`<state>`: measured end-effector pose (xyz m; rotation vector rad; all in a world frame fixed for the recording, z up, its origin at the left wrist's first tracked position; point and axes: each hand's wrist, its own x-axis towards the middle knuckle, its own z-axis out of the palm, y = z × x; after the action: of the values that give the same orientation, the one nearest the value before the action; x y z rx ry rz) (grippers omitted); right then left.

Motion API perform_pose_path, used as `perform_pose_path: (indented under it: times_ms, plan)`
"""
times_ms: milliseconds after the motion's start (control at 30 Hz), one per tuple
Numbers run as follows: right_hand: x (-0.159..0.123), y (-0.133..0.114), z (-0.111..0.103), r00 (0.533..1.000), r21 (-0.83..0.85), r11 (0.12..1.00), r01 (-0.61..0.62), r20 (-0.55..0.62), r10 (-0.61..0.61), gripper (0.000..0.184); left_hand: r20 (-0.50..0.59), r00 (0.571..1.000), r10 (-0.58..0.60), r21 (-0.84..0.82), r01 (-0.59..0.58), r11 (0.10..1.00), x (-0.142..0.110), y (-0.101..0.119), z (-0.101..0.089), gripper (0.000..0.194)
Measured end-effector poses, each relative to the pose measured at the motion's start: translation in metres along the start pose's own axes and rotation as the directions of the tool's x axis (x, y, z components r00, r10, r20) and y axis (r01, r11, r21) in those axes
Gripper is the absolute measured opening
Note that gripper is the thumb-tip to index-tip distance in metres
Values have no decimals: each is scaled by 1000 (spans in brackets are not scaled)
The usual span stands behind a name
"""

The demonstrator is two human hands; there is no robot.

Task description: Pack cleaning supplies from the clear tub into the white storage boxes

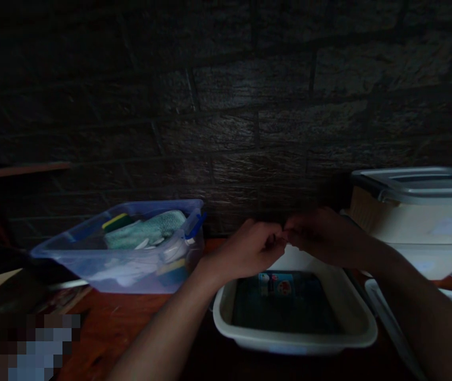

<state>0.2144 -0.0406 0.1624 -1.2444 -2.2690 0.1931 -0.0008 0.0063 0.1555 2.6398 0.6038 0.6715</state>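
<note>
My left hand (252, 244) and my right hand (321, 235) meet over the far side of a white plastic bin (297, 338). Both are closed, fingertips pinched together and touching or almost touching. What they pinch, if anything, is too dark and small to make out. Just below the fingers shows a pale white patch, either the bin's back wall or something in front of it; I cannot tell. Inside the bin lies a dark flat thing (285, 312), with a small blue printed label or packet (277, 284) on it.
A clear bluish tub (130, 272) to the left holds a green cloth (146, 233), a yellow-green sponge (115, 223) and white items. Stacked lidded boxes (420, 217) stand at right. A pale lid or rim (388, 317) lies beside the bin. Behind rises a dark brick wall (226, 121).
</note>
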Motion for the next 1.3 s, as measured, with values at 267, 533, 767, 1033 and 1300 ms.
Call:
perform_pose_path:
  times_ms: [267,533,767,1033,1300]
  plan:
    - [-1,0,1,1000,39,999,13,-12,-12,20,-20,1000,23,4,-22,1000,-1,0,-2,12]
    - [-1,-1,0,1000,12,1000,3,-18,-2,21,-17,1000,6,-5,-6,1000,-1,-1,-2,14]
    - [-2,-1,-2,1000,23,1000,-3,-21,3,19,-26,1000,-1,-15,1,1000,-1,-1,-2,14]
    - [0,-4,-1,1000,19,1000,-8,19,8,21,-10,1000,-1,6,1,1000,-1,1,-4,15]
    - [0,6,10,997,155,985,79,-7,-79,19,-16,999,50,3,-50,999,-5,-1,-6,17]
